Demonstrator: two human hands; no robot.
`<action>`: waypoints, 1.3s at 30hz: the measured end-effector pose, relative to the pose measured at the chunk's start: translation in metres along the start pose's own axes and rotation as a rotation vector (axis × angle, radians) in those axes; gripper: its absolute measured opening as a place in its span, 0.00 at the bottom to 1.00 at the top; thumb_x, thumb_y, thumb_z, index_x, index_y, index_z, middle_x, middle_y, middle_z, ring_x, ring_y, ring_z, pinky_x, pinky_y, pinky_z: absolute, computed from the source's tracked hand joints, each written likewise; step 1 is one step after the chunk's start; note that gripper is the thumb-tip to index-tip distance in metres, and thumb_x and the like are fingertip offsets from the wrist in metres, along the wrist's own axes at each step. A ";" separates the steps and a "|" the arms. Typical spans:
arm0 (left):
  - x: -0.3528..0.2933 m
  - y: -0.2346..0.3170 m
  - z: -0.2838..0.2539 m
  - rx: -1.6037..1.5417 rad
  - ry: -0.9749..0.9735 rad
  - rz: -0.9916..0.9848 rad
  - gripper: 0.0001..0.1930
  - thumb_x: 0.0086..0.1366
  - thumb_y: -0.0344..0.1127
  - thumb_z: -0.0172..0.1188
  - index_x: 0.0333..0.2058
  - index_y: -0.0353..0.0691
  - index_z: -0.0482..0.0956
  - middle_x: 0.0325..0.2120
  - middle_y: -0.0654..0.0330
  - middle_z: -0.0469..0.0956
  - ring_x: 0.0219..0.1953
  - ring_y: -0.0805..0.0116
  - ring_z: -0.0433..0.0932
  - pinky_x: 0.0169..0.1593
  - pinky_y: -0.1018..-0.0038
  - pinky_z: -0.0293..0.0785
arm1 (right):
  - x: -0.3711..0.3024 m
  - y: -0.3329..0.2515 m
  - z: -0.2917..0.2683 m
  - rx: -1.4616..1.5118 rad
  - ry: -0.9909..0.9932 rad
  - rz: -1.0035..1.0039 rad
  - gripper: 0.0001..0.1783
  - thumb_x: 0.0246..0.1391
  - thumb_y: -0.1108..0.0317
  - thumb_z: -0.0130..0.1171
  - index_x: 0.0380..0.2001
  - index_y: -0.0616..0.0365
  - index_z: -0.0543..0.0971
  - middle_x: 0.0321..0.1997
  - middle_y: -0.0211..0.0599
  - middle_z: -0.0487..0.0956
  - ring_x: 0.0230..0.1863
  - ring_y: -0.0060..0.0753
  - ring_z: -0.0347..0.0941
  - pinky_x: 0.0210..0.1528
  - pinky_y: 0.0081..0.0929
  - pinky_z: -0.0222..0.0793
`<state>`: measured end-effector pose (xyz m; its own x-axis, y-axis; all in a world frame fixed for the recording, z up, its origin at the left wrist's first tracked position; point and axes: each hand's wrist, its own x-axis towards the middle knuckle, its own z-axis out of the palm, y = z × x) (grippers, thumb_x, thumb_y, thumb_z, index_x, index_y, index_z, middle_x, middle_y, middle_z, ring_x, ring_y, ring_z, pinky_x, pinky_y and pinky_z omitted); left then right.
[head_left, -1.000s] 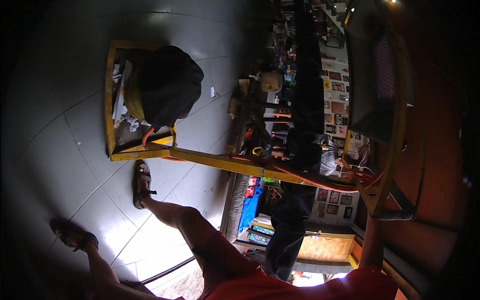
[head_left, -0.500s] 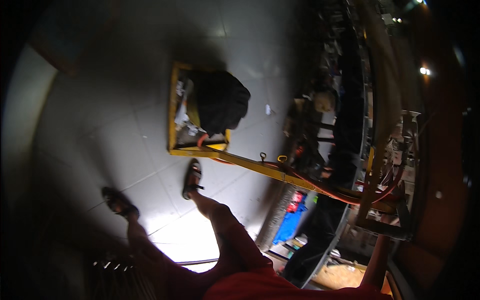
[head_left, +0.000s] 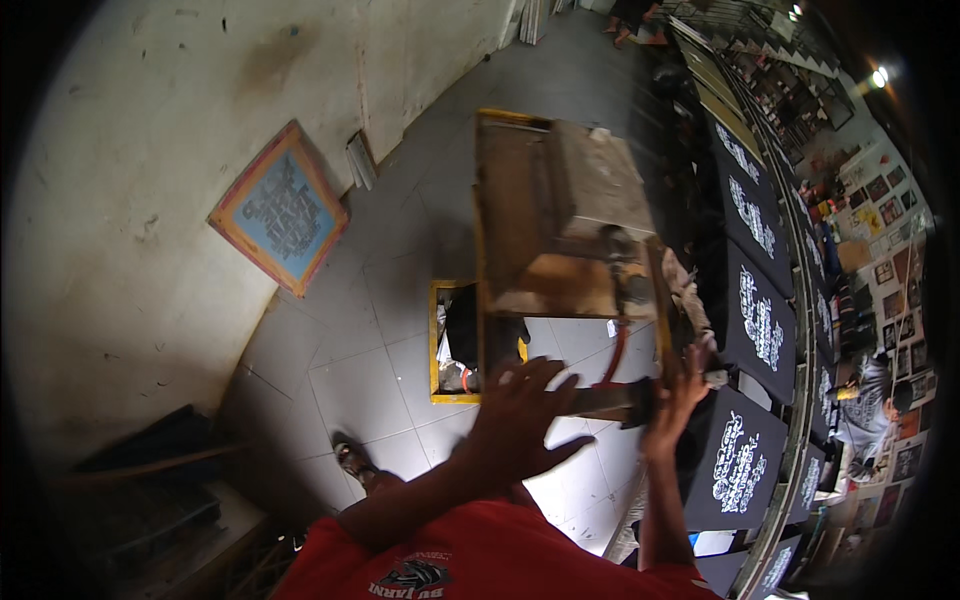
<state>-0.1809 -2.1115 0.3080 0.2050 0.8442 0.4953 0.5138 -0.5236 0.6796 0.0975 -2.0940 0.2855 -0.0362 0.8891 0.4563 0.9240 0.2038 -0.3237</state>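
A brown, box-like metal hood (head_left: 600,185) in a rectangular frame stands in front of me, blurred by motion. An orange-red hose (head_left: 614,352) hangs from it. Across its near side runs a bar (head_left: 600,400) with a dark end. My left hand (head_left: 522,420) is beside this bar with its fingers spread, gripping nothing that I can see. At the bar's right end my right hand (head_left: 676,408) lies against the frame corner, fingers stretched upward. Below, on the floor, sits a yellow base frame (head_left: 434,345) with a black bundle in it.
Black printed fabric panels (head_left: 755,320) line a long table on the right. A framed printing screen (head_left: 285,210) leans on the left wall. Dark items (head_left: 150,470) lie at the lower left. Another person (head_left: 870,405) is at far right; someone's legs (head_left: 630,25) show at the back.
The hood and its frame have come from the right side to the middle, in front of me. My left hand has come into view beside it. The view has shifted and brightened.
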 end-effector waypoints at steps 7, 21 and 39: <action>0.016 0.017 0.017 0.472 -0.079 -0.151 0.26 0.49 0.63 0.71 0.18 0.45 0.79 0.15 0.63 0.75 0.20 0.61 0.76 0.32 0.63 0.70 | 0.001 0.003 -0.017 0.046 -0.194 -0.061 0.36 0.55 0.43 0.55 0.61 0.53 0.71 0.71 0.52 0.59 0.72 0.56 0.51 0.71 0.68 0.23; 0.046 -0.011 0.026 0.521 -0.062 -0.330 0.32 0.49 0.68 0.68 0.18 0.39 0.78 0.17 0.56 0.77 0.22 0.53 0.79 0.29 0.61 0.73 | 0.053 0.113 -0.027 -0.036 -0.064 -0.219 0.38 0.47 0.61 0.71 0.61 0.55 0.70 0.73 0.51 0.57 0.73 0.59 0.52 0.70 0.63 0.45; 0.249 -0.180 0.005 0.596 0.016 -0.365 0.39 0.51 0.71 0.65 0.36 0.32 0.86 0.26 0.45 0.83 0.34 0.48 0.83 0.40 0.59 0.78 | 0.299 0.126 0.124 0.113 -0.010 -0.341 0.25 0.59 0.54 0.61 0.54 0.58 0.73 0.56 0.51 0.70 0.61 0.60 0.62 0.62 0.49 0.63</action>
<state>-0.2177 -1.8066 0.3061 -0.0781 0.9498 0.3029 0.9179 -0.0500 0.3935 0.1563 -1.7514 0.2788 -0.3396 0.7661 0.5457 0.8101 0.5331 -0.2442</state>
